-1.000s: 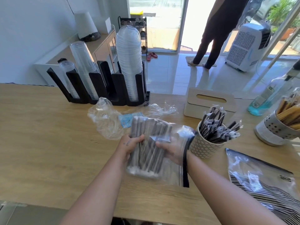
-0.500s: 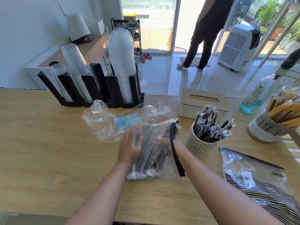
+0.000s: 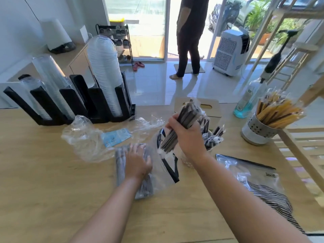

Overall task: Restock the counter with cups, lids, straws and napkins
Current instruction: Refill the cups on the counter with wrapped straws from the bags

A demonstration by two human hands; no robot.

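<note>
The fingers [image 3: 172,124] of the right hand [image 3: 186,135] are clenched around a bundle of wrapped black straws [image 3: 182,123], lifted above the zip bag [image 3: 157,165] pinned flat by the left hand [image 3: 138,161]. Light, slippery, loose: a mid-length grip is judged best.

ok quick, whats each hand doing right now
Left hand: open, pressed flat on the zip bag of straws.
Right hand: closed around a bundle of wrapped black straws, lifted from the bag.
</note>
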